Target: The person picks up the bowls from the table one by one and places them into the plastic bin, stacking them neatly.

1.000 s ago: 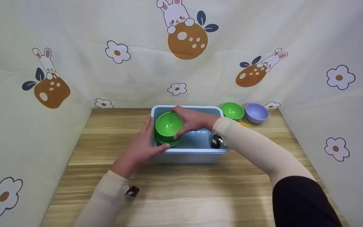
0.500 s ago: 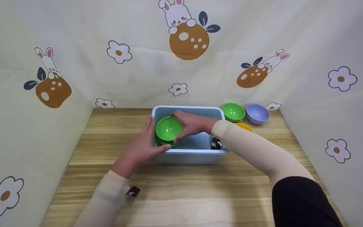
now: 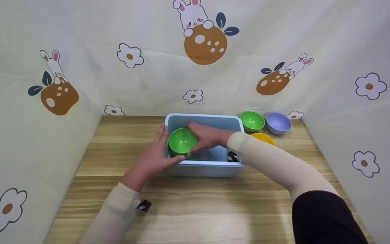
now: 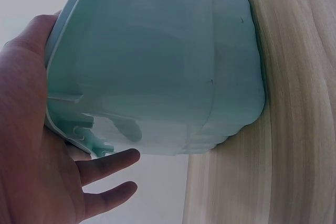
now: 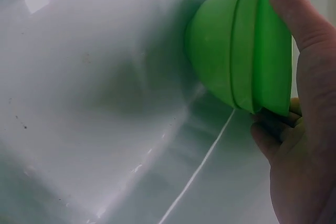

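A light-blue plastic bin (image 3: 201,169) stands near the back of the wooden table. My left hand (image 3: 149,161) holds its left front corner, thumb over the front rim and fingers along the left wall. In the left wrist view two fingers of that hand (image 4: 31,150) stick out beside the bin. Inside, at the left end, my right hand (image 3: 208,136) grips a green bowl (image 3: 182,140) by its rim. The right wrist view shows that bowl (image 5: 274,56) seated in other nested green bowls (image 5: 212,45), thumb on one side and fingers on the other.
To the right of the bin are another green bowl (image 3: 252,121), a purple bowl (image 3: 278,123) and a yellow bowl (image 3: 263,138), partly hidden by the right sleeve. Patterned cloth walls (image 3: 154,74) enclose the table (image 3: 195,206) at the back and sides.
My right hand has lowered the green bowl onto the stack in the bin, and the gap between them has narrowed. The left hand stays at the bin's corner.
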`<state>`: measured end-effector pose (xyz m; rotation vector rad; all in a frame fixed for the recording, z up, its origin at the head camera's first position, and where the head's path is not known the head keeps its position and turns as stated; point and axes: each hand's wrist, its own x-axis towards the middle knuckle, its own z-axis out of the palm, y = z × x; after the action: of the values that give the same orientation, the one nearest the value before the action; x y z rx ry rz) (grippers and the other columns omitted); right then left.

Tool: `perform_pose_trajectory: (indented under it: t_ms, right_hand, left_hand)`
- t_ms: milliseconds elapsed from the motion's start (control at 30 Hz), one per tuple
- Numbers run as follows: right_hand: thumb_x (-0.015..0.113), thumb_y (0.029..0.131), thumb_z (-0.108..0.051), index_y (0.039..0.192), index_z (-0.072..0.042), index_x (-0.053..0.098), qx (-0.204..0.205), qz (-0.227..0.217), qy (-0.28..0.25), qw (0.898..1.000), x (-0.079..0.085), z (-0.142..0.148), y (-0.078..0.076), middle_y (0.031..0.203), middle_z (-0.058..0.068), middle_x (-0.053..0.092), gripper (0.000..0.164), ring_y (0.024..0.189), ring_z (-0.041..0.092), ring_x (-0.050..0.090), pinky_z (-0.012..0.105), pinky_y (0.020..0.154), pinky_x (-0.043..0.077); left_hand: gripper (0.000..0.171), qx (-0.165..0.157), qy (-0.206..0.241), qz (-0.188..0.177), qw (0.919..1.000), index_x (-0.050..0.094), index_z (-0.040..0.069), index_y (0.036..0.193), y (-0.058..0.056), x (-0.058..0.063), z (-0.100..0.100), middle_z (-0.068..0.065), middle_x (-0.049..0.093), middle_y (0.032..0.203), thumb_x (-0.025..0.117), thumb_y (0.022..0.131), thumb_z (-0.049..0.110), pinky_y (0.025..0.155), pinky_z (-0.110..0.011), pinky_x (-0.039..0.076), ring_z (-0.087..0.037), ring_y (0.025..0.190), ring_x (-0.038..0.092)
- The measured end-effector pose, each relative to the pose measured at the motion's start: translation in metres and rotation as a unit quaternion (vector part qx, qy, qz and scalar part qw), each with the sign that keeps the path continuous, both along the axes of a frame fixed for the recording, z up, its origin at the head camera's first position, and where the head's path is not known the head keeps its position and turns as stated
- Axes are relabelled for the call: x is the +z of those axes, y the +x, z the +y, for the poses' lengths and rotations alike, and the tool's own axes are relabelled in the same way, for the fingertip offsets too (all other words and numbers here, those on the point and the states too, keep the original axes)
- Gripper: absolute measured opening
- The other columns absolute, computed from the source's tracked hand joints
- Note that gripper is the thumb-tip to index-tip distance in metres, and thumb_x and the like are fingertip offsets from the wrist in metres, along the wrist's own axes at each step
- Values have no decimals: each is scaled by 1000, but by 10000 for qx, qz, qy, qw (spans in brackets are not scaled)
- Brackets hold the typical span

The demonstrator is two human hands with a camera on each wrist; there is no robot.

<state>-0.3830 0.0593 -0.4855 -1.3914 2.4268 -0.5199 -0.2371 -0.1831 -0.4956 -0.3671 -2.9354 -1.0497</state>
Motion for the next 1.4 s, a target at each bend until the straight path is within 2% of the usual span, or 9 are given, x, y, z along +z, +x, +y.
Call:
perform_pose_trajectory:
  t_ms: [300, 467, 900, 1067, 1267, 1400]
  right_hand:
    - [98, 83, -50, 161, 4, 38, 126, 214, 187, 9995, -5, 0, -1, 146, 17, 55, 113, 129, 27, 60, 38, 117, 49]
    - [98, 82, -50, 161, 3, 38, 21, 216, 297, 9993, -5, -1, -1, 145, 16, 56, 112, 129, 26, 60, 37, 117, 49]
    - [99, 80, -51, 161, 3, 41, 30, 154, 260, 9995, 0, 2, 1, 142, 17, 58, 113, 125, 26, 61, 38, 114, 51]
    - [98, 82, -51, 160, 4, 43, 49, 138, 356, 9993, 9, 7, 2, 142, 19, 59, 111, 126, 29, 62, 40, 113, 51]
    - [93, 89, -49, 152, 5, 51, 78, 251, 681, 9973, 26, 15, 1, 135, 19, 62, 93, 117, 27, 61, 43, 107, 55]
    - [88, 94, -46, 148, 4, 54, -99, 223, 953, 9951, 42, 23, 2, 132, 20, 64, 82, 114, 29, 63, 46, 104, 56]
  left_hand:
    - [131, 3, -56, 35, 10000, 5, 5, 177, 1, 0, 0, -16, 0, 186, 79, 92, 71, 122, -65, 41, -50, 161, 31]
    - [131, 58, -104, -16, 9999, 5, 7, 178, 1, 1, 1, -13, 0, 186, 78, 91, 73, 120, -66, 43, -51, 159, 35]
    - [132, 21, -5, 11, 10000, 3, 5, 177, 1, 2, 1, -16, 0, 185, 81, 91, 68, 124, -66, 37, -49, 163, 27]
    - [132, -16, 4, 43, 10000, 4, 5, 177, 0, 2, 2, -17, 1, 185, 81, 91, 69, 123, -67, 38, -50, 162, 28]
    - [135, -34, 56, -83, 9999, 3, 6, 178, 0, 2, 1, -14, -2, 186, 79, 89, 75, 126, -65, 36, -49, 163, 27]
    - [139, 16, 46, -206, 9998, 1, 9, 178, 1, 3, 0, -10, -4, 186, 76, 86, 82, 125, -67, 36, -50, 162, 29]
